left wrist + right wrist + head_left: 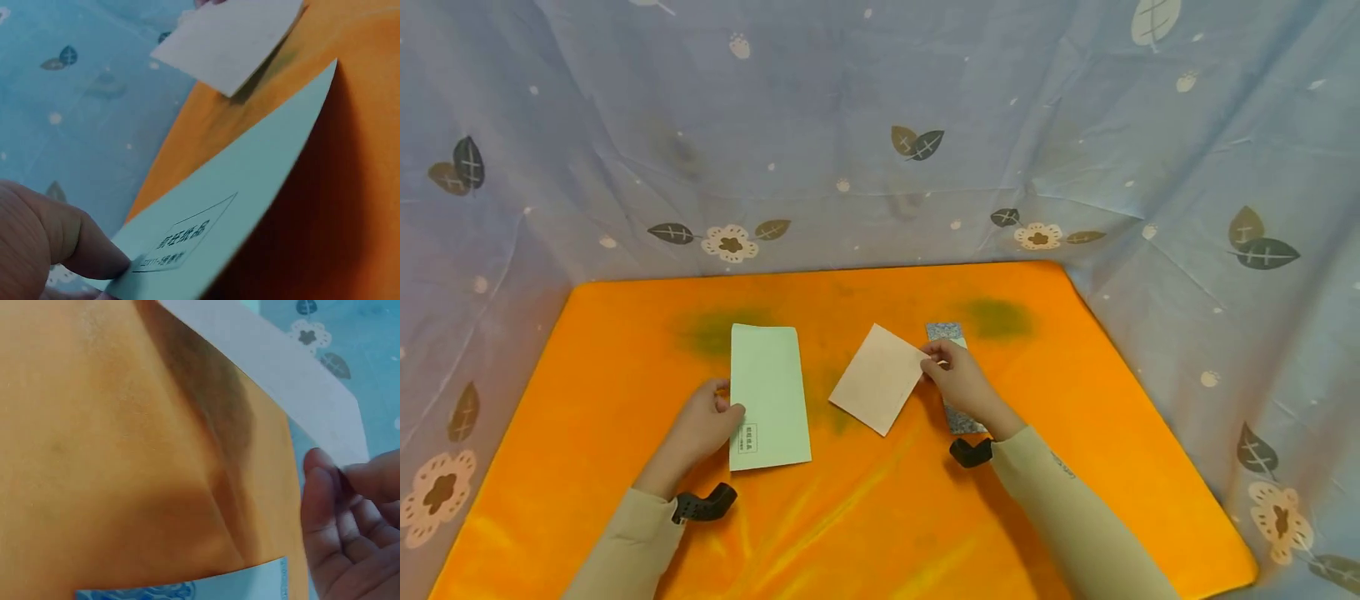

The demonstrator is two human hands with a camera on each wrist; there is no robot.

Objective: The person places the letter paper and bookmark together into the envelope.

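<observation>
In the head view my left hand (702, 425) pinches the left edge of a long pale-green envelope (767, 383), thumb on top near a small printed box of characters. The left wrist view shows the thumb pressing beside that print, with the envelope (250, 181) tilted up off the cloth and its far end bent. My right hand (958, 379) pinches the right corner of a pinkish-white card (878, 379) between thumb and fingers. This card (269, 362) is raised over the cloth and throws a shadow. Beneath the right hand lies a blue-patterned strip (945, 331), partly covered by the hand.
An orange cloth (880, 525) covers the table, with darker greenish patches near the back. Blue curtains (842, 100) printed with leaves and flowers enclose the back and sides. A black wrist device (706, 503) sits at the left cuff, another (972, 452) at the right cuff.
</observation>
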